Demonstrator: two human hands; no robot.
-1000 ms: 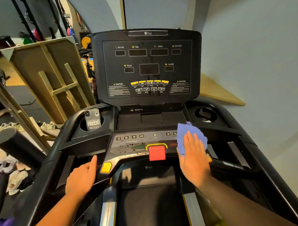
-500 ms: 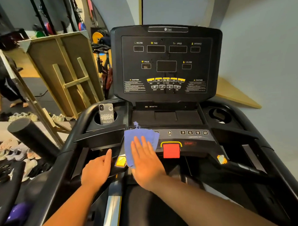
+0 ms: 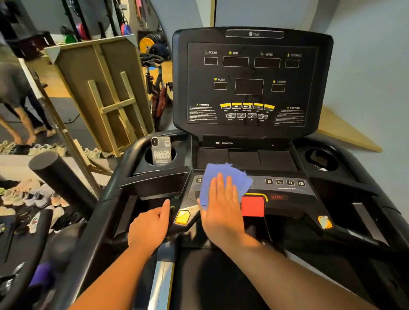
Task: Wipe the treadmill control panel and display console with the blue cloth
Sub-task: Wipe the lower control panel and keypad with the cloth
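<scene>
Blue cloth point(image 3: 225, 177) lies under our flat right hand point(image 3: 220, 214) on the control panel point(image 3: 290, 189), mid-wipe; left hand point(image 3: 150, 228) rests relaxed. Next we judge the display console point(image 3: 252, 83) needs wiping.

Counted: one treadmill display console point(image 3: 252, 81); one control panel point(image 3: 283, 187); one blue cloth point(image 3: 222, 175); two hands, left hand point(image 3: 150, 226) and right hand point(image 3: 220, 212); one phone point(image 3: 161, 151); two cup holders point(image 3: 320, 160); one red stop button point(image 3: 252, 207); one yellow button point(image 3: 182, 217).
</scene>
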